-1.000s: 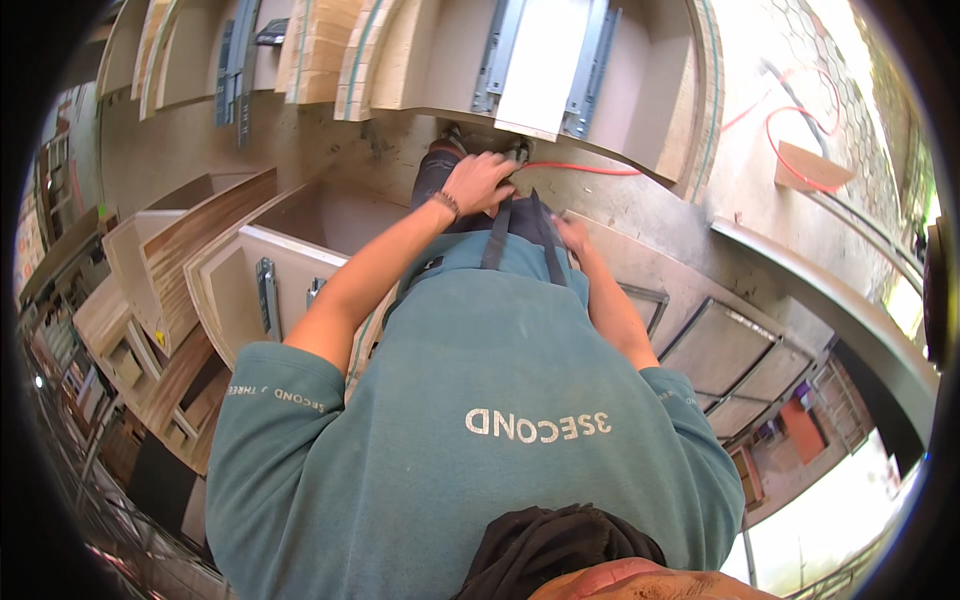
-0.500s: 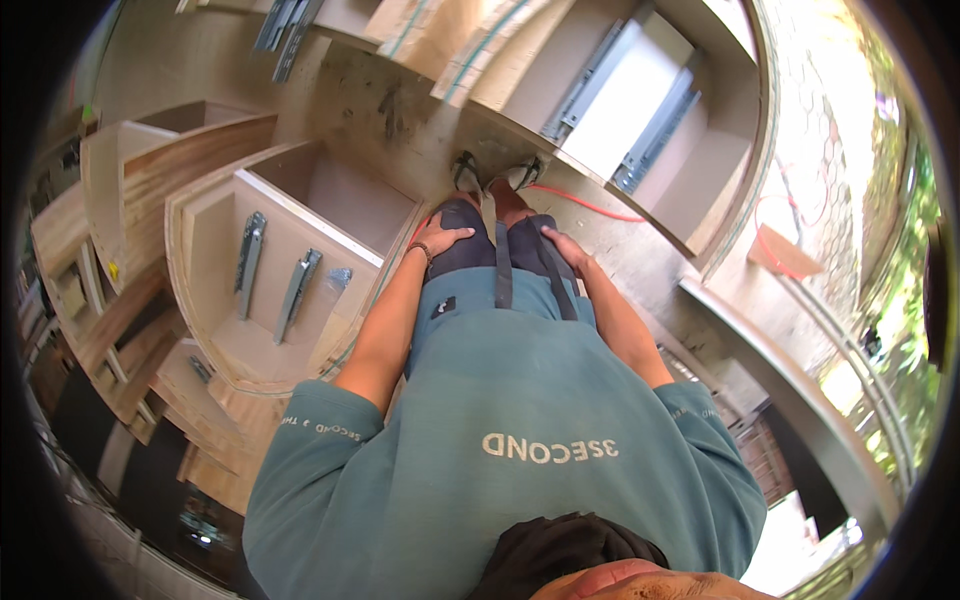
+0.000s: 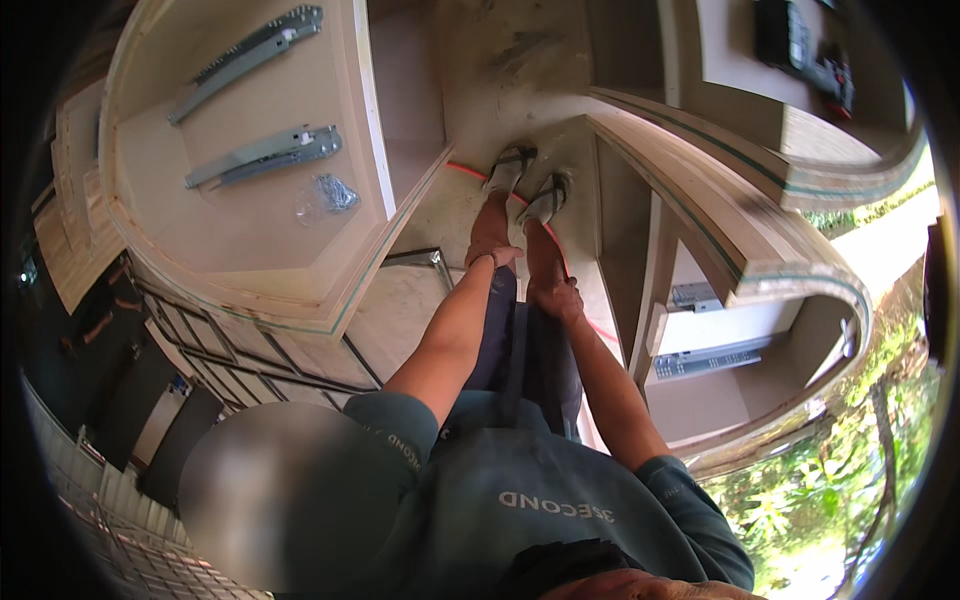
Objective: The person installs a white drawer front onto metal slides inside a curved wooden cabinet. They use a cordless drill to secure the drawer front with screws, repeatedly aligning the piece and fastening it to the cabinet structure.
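Note:
Both my hands are on my bare lower legs, just below the dark shorts. My left hand (image 3: 496, 255) lies over the left knee, open, its fingers stretched across it, with a bracelet at the wrist. Over the other knee rests my right hand (image 3: 556, 297), its fingers slightly bent and partly hidden; no object shows in it. To my left stands a pale wooden cabinet (image 3: 235, 245) with a curved edge. Two pairs of metal drawer slides (image 3: 265, 158) lie on it, beside a small clear plastic bag (image 3: 328, 196) of what looks like hardware.
On my right are curved cabinet carcasses (image 3: 700, 200) with more drawer slides (image 3: 708, 358). A black and red power tool (image 3: 815, 65) lies on one. An orange hose (image 3: 468, 170) crosses the floor by my feet. Dark metal framing (image 3: 250, 360) stands at left. A blurred patch covers the lower left.
My view has swung round, and the cabinet with the slides now appears higher and larger on the left. My hands have moved from my thighs down to my knees.

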The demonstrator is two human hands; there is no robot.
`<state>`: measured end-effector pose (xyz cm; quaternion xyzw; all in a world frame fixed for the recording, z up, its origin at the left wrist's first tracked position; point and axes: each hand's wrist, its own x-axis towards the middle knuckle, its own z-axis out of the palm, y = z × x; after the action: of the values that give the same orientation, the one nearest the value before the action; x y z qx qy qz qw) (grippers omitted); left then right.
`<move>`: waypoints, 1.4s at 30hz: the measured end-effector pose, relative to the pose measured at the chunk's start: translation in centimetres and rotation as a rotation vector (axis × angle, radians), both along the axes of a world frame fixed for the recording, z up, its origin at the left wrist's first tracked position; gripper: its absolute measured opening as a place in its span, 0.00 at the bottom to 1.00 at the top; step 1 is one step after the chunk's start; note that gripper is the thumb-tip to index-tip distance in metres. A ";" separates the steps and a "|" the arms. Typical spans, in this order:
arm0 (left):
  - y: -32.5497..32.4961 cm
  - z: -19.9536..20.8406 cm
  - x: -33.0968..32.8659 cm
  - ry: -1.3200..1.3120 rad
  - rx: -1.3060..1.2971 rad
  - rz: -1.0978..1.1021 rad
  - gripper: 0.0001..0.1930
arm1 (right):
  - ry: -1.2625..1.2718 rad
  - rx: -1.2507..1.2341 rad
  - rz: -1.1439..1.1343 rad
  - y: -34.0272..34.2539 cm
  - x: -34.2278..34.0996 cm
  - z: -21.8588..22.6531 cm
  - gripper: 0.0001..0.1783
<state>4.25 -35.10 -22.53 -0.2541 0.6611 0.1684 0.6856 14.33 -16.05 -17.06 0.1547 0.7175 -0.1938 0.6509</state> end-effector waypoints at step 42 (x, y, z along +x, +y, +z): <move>-8.3 25.4 6.1 0.857 0.281 0.454 0.22 | 0.133 -0.258 -0.545 13.8 11.2 7.3 0.37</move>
<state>10.35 -43.35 2.91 -0.2049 0.7821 0.4896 0.3264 25.49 -2.29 -9.72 0.2446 0.6600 -0.4604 0.5409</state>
